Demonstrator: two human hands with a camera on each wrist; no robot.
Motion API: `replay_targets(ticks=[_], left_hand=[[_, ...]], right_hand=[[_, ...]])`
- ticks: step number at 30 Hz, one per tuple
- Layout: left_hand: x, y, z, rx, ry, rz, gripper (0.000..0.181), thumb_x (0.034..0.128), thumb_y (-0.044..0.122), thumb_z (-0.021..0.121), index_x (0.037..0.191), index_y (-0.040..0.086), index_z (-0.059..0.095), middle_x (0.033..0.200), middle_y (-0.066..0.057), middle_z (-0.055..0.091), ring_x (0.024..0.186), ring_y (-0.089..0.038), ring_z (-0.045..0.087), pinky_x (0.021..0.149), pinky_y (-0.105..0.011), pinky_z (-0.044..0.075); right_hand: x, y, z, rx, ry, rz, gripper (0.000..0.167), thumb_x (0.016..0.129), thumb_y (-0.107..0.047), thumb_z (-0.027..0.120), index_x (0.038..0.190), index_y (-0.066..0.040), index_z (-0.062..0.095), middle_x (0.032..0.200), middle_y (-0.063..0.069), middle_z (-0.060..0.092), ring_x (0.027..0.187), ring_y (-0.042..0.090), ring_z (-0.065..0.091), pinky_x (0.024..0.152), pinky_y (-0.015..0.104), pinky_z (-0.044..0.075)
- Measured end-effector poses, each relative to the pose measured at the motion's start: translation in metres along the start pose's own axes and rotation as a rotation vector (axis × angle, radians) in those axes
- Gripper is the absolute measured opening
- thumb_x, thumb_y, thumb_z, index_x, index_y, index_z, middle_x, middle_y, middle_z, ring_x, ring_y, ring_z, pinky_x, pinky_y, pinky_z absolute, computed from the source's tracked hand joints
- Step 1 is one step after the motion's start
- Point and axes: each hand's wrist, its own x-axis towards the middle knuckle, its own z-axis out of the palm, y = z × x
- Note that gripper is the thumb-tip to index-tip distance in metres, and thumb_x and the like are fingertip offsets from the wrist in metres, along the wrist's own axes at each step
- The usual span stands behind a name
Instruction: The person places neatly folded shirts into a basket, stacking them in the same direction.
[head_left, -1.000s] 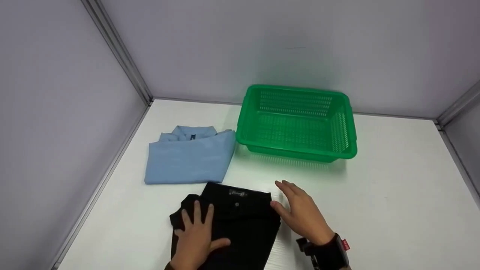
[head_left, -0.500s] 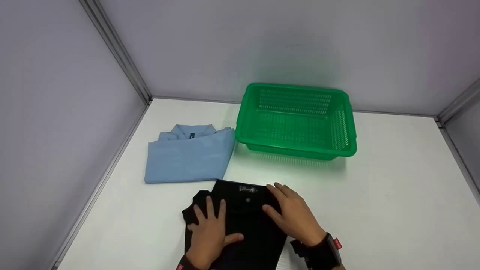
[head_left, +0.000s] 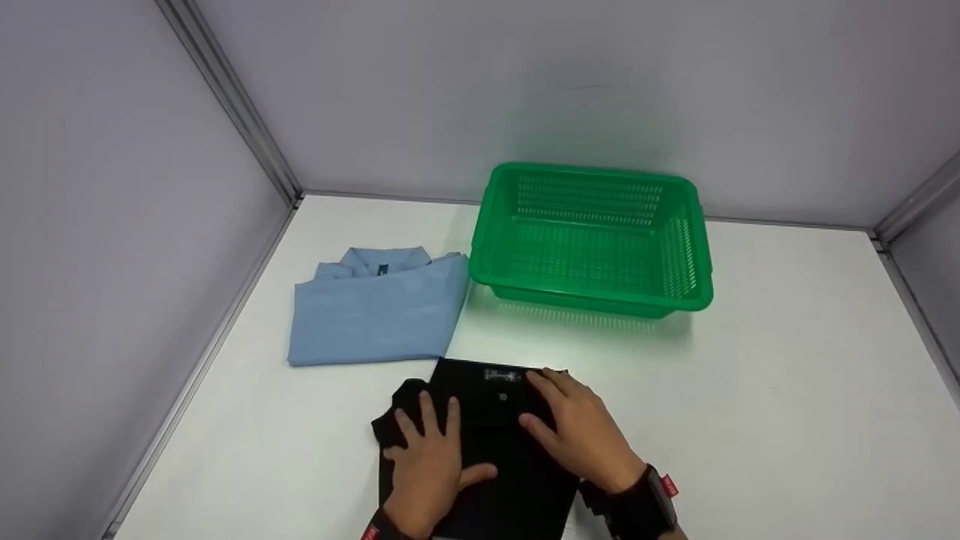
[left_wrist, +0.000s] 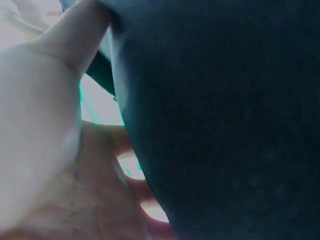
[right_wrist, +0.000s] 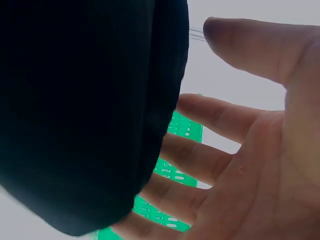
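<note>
Blk garment (head_left: 525, 480), top edge nr shirt (head_left: 375, 319), open gap to basket (head_left: 585, 293).

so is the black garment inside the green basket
No, the head view shows the black garment lying on the white table, nearer the person than the green basket.

No legible text: pale lettering (head_left: 502, 375) on black garment (head_left: 517, 487), collar tag (head_left: 383, 269) on blue shirt (head_left: 375, 319), red tags (head_left: 670, 485) on wrist straps (head_left: 637, 511), all too small or blurred.
</note>
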Motion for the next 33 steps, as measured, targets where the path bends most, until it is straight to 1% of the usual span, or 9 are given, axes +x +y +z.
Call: replay_targets(ticks=[4, 11, 15, 19, 22, 26, 28, 30, 33], left_hand=[[0.003, 0.011, 0.002, 0.016, -0.005, -0.013, 0.114, 0.0754, 0.078, 0.075, 0.160, 0.008, 0.045, 0.165, -0.036, 0.033, 0.142, -0.070, 0.037, 0.083, -0.081, 0.051], [0.008, 0.034, 0.008, 0.131, 0.107, 0.005, 0.114, 0.0699, 0.084, 0.073, 0.155, 0.010, 0.054, 0.158, -0.033, 0.046, 0.135, -0.065, 0.050, 0.074, -0.072, 0.058], [0.010, 0.043, 0.008, 0.132, 0.144, 0.021, 0.115, 0.0695, 0.085, 0.073, 0.154, 0.010, 0.055, 0.156, -0.033, 0.048, 0.133, -0.064, 0.052, 0.071, -0.070, 0.059], [0.009, 0.040, 0.001, 0.039, 0.093, 0.067, 0.110, 0.0745, 0.079, 0.075, 0.156, 0.009, 0.051, 0.160, -0.035, 0.042, 0.136, -0.068, 0.046, 0.074, -0.075, 0.056], [0.006, 0.030, -0.006, -0.002, 0.055, 0.155, 0.105, 0.0769, 0.073, 0.078, 0.157, 0.011, 0.051, 0.164, -0.033, 0.036, 0.142, -0.069, 0.038, 0.082, -0.082, 0.051], [0.003, 0.017, -0.013, 0.051, 0.044, 0.300, 0.104, 0.0730, 0.072, 0.081, 0.157, 0.018, 0.053, 0.170, -0.021, 0.035, 0.152, -0.062, 0.030, 0.095, -0.086, 0.042], [0.001, 0.013, -0.014, 0.066, 0.017, 0.345, 0.108, 0.0694, 0.072, 0.084, 0.158, 0.019, 0.051, 0.171, -0.017, 0.035, 0.154, -0.058, 0.029, 0.098, -0.086, 0.041], [0.000, 0.011, -0.015, 0.068, -0.024, 0.367, 0.114, 0.0660, 0.071, 0.087, 0.160, 0.019, 0.048, 0.172, -0.016, 0.034, 0.155, -0.056, 0.029, 0.099, -0.084, 0.042], [0.000, 0.008, -0.016, 0.052, -0.086, 0.360, 0.122, 0.0623, 0.065, 0.094, 0.163, 0.019, 0.043, 0.173, -0.017, 0.031, 0.155, -0.056, 0.029, 0.097, -0.084, 0.044]], right_hand=[[-0.001, 0.000, -0.001, -0.012, -0.024, 0.017, 0.056, 0.102, -0.033, 0.070, 0.150, -0.006, 0.058, 0.153, 0.024, 0.057, 0.143, 0.046, 0.053, 0.115, 0.067, 0.042], [-0.003, 0.001, -0.009, -0.045, -0.002, 0.044, 0.057, 0.102, -0.033, 0.071, 0.151, -0.007, 0.057, 0.151, 0.027, 0.057, 0.141, 0.049, 0.053, 0.112, 0.072, 0.042], [-0.005, 0.000, -0.017, -0.095, 0.018, 0.081, 0.058, 0.101, -0.035, 0.072, 0.150, -0.008, 0.058, 0.150, 0.026, 0.059, 0.141, 0.050, 0.054, 0.109, 0.077, 0.041], [-0.012, 0.000, -0.019, -0.132, -0.002, 0.134, 0.061, 0.101, -0.039, 0.071, 0.151, -0.009, 0.057, 0.151, 0.028, 0.057, 0.142, 0.052, 0.052, 0.109, 0.079, 0.039], [-0.020, 0.001, -0.016, -0.154, -0.029, 0.171, 0.062, 0.100, -0.041, 0.071, 0.151, -0.009, 0.057, 0.152, 0.030, 0.055, 0.144, 0.053, 0.049, 0.110, 0.078, 0.039], [-0.029, 0.002, -0.008, -0.175, -0.050, 0.194, 0.067, 0.097, -0.045, 0.074, 0.151, -0.009, 0.056, 0.154, 0.033, 0.052, 0.145, 0.057, 0.045, 0.113, 0.077, 0.036], [-0.033, 0.001, -0.004, -0.170, -0.075, 0.206, 0.074, 0.095, -0.050, 0.075, 0.154, -0.010, 0.054, 0.156, 0.034, 0.048, 0.148, 0.059, 0.040, 0.116, 0.077, 0.032], [-0.038, 0.001, 0.001, -0.162, -0.107, 0.222, 0.083, 0.092, -0.057, 0.076, 0.156, -0.010, 0.051, 0.159, 0.035, 0.044, 0.150, 0.061, 0.035, 0.117, 0.078, 0.029], [-0.041, 0.000, 0.010, -0.156, -0.152, 0.243, 0.100, 0.084, -0.068, 0.078, 0.159, -0.010, 0.046, 0.163, 0.036, 0.037, 0.152, 0.062, 0.030, 0.118, 0.078, 0.027]])
